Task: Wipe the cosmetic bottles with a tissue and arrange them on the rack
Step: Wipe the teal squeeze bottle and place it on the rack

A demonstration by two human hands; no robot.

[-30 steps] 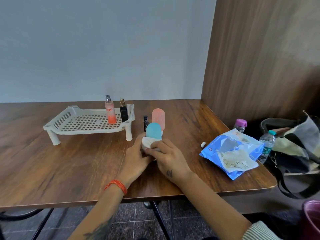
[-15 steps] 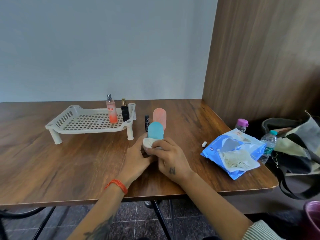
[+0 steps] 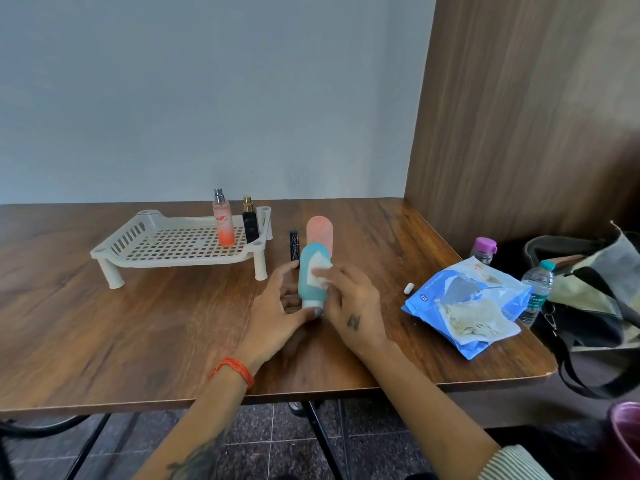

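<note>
A teal bottle (image 3: 309, 275) stands cap-down at the table's middle. My left hand (image 3: 277, 313) grips its white cap end between thumb and fingers. My right hand (image 3: 349, 303) presses a white tissue (image 3: 320, 270) against the bottle's upper right side. Behind it stand a pink bottle (image 3: 320, 233) and a slim black tube (image 3: 294, 244). The cream rack (image 3: 138, 247) at the back left carries an orange spray bottle (image 3: 223, 223) and a black bottle with a gold top (image 3: 250, 221) at its right end.
A torn blue tissue pack (image 3: 464, 306) lies at the right, with a small white cap (image 3: 408, 288) beside it. Off the table's right edge stand two water bottles (image 3: 536, 292) and a bag (image 3: 595, 299). A wooden wall panel (image 3: 519, 116) borders the right side.
The tissue has moved from the bottle's base up to its upper side. My left hand has opened its grip and now holds only the cap end, so more of the teal bottle shows.
</note>
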